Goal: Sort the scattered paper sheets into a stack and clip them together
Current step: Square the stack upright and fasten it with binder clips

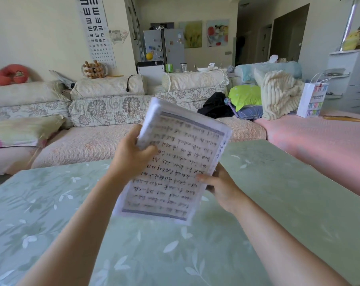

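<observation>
A stack of white paper sheets (175, 162) covered with handwritten lines is held tilted in the air above the table, its top leaning right. My left hand (131, 153) grips the stack's left edge near the top, thumb on the front page. My right hand (220, 185) holds the right edge lower down, thumb on the front and fingers behind. The sheets look blurred. No clip shows in view.
A green table (278, 203) with a leaf-pattern cover spreads below my arms. Behind it runs a floral sofa (104, 112) with cushions, a black garment (216, 108), folded blankets (278, 93) and a white paper bag (311, 100).
</observation>
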`<action>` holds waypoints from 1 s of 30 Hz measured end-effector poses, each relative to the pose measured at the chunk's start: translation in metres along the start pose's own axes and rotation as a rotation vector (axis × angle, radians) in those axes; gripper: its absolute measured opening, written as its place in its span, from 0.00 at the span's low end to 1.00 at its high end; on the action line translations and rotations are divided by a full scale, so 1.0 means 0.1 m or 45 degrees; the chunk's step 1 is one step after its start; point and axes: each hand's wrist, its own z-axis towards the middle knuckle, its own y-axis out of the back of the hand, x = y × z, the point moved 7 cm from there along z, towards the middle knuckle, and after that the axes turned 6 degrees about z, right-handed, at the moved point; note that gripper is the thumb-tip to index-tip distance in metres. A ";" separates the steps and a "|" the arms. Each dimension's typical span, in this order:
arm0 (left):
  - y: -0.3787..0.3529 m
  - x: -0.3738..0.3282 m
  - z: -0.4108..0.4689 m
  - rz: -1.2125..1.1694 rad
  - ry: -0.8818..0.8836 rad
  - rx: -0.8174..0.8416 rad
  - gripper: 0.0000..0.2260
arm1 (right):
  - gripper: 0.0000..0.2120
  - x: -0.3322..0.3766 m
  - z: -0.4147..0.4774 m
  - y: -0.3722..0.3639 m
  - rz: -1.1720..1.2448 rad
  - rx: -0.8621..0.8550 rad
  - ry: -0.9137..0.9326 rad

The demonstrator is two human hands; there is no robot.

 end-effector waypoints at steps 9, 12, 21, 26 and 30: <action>0.01 0.54 -0.44 -0.493 0.156 -0.354 0.16 | 0.17 0.36 -0.04 -0.33 -0.510 -0.108 0.343; -0.08 0.64 -0.51 -0.485 0.207 -0.371 0.17 | 0.18 0.38 -0.07 -0.38 -0.526 -0.155 0.436; -0.02 0.55 -0.42 -0.680 0.262 -0.300 0.21 | 0.16 0.27 -0.05 -0.24 -0.404 -0.292 0.353; 0.10 0.31 -0.17 -0.689 0.318 -0.449 0.20 | 0.16 0.24 0.02 -0.24 -0.423 -0.280 0.300; 0.14 0.32 0.06 -0.723 0.518 -0.493 0.10 | 0.19 0.29 0.09 -0.22 -0.403 -0.253 0.304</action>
